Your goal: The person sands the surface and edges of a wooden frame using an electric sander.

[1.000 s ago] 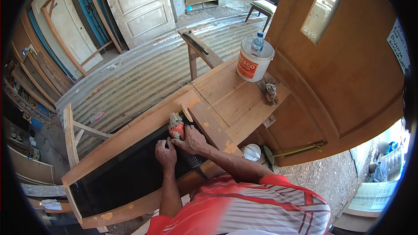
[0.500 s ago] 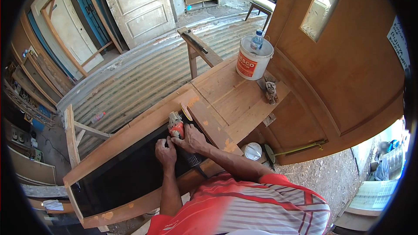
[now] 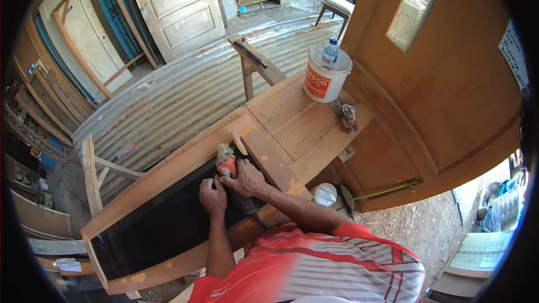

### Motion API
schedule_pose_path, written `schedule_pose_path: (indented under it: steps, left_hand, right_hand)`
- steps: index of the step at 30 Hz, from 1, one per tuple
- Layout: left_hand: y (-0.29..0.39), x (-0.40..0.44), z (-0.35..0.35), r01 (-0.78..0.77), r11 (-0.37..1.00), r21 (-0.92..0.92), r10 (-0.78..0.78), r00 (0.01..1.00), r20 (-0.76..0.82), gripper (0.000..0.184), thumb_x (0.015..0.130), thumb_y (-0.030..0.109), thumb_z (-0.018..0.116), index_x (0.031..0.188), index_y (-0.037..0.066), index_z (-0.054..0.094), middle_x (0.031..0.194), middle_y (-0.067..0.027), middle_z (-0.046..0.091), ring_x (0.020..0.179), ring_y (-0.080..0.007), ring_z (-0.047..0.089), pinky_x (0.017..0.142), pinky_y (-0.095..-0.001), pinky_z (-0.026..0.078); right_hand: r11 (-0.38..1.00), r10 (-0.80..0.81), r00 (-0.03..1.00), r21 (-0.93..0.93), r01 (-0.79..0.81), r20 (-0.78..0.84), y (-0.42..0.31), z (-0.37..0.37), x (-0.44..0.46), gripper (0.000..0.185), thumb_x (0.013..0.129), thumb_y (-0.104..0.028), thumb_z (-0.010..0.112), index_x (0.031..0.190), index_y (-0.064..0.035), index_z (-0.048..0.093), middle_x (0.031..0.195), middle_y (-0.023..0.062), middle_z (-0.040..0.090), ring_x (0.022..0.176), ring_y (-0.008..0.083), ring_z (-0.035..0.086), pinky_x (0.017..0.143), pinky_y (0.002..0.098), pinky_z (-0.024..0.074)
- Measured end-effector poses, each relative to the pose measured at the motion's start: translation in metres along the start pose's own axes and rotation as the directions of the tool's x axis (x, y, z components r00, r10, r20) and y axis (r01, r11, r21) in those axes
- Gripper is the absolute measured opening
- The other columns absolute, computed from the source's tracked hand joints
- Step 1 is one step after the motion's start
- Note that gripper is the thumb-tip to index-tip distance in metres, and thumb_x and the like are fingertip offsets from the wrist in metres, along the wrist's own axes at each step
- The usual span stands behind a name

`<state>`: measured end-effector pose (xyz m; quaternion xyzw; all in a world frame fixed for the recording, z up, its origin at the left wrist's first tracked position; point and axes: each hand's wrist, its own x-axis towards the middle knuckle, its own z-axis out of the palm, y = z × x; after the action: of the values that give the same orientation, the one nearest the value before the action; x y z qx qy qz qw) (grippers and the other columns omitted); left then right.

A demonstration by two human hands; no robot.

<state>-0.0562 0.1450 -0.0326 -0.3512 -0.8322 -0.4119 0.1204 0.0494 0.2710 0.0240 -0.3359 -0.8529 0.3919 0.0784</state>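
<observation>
An angle grinder (image 3: 227, 166) with an orange-red body and a thin yellowish disc (image 3: 239, 143) lies over the dark panel of a wooden door (image 3: 163, 217). My right hand (image 3: 251, 180) is closed round the grinder's body from the right side. Close against it on the left, my left hand (image 3: 213, 197) is curled, its thumb side touching or nearly touching the tool. What its fingers hold, if anything, is hidden. Below the right hand, the grinder's black rear end (image 3: 247, 205) shows, with a cord running toward my body. The disc stands near the door's crosspiece (image 3: 275, 160), tilted up.
A white bucket (image 3: 327, 87) holding a plastic bottle (image 3: 330, 51) stands on the door's far part, beside a crumpled rag (image 3: 348, 116). Another brown door (image 3: 443, 90) rises at the right. A wooden trestle (image 3: 255, 62) supports the far side. A white lidded tub (image 3: 325, 194) sits below.
</observation>
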Motion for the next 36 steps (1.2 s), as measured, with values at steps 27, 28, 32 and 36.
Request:
schedule_pose_path:
  steps: [27,28,32,36]
  left_hand:
    - [0.002,0.0,-0.005,0.171,0.977,-0.127,-0.172,0.985,0.005,0.045,0.11,0.029,0.05,0.082,-0.005,0.06,0.079,-0.023,0.061,0.075,-0.0415,0.061,0.069,-0.0492,0.046]
    - [0.001,0.0,-0.005,0.17,0.977,-0.127,-0.17,0.985,0.011,0.046,0.11,0.029,0.049,0.083,-0.005,0.061,0.079,-0.0229,0.061,0.075,-0.0413,0.061,0.069,-0.049,0.046]
    - [0.001,0.003,-0.003,0.095,0.982,-0.162,-0.087,0.995,0.055,0.044,0.11,0.029,0.047,0.086,-0.003,0.064,0.081,-0.023,0.063,0.08,-0.0431,0.062,0.074,-0.0507,0.048]
    - [-0.01,0.014,0.006,0.362,0.827,-0.43,-0.242,0.92,0.309,0.053,0.112,0.043,0.037,0.125,-0.002,0.063,0.114,-0.0242,0.068,0.107,-0.0402,0.064,0.093,-0.046,0.05]
  right_hand:
    - [1.0,0.021,0.995,-0.01,-0.02,0.102,-0.007,-0.01,0.01,0.109,0.077,-0.07,0.077,0.136,0.0155,0.045,0.133,0.0365,0.055,0.123,0.0479,0.06,0.099,0.0505,0.0542]
    - [1.0,0.015,0.994,-0.006,-0.015,0.109,-0.006,-0.01,0.01,0.109,0.077,-0.07,0.077,0.136,0.0157,0.045,0.133,0.0367,0.055,0.124,0.0481,0.06,0.099,0.0506,0.054]
    - [0.999,0.005,1.0,-0.033,-0.004,0.021,0.001,-0.002,0.014,0.113,0.073,-0.075,0.078,0.131,0.0174,0.049,0.128,0.0382,0.06,0.118,0.0474,0.065,0.098,0.0493,0.0543]
    - [0.999,0.045,0.991,-0.023,-0.043,0.125,-0.007,-0.009,0.018,0.102,0.066,-0.066,0.085,0.129,0.0069,0.052,0.127,0.0316,0.062,0.116,0.0458,0.065,0.097,0.0518,0.0549]
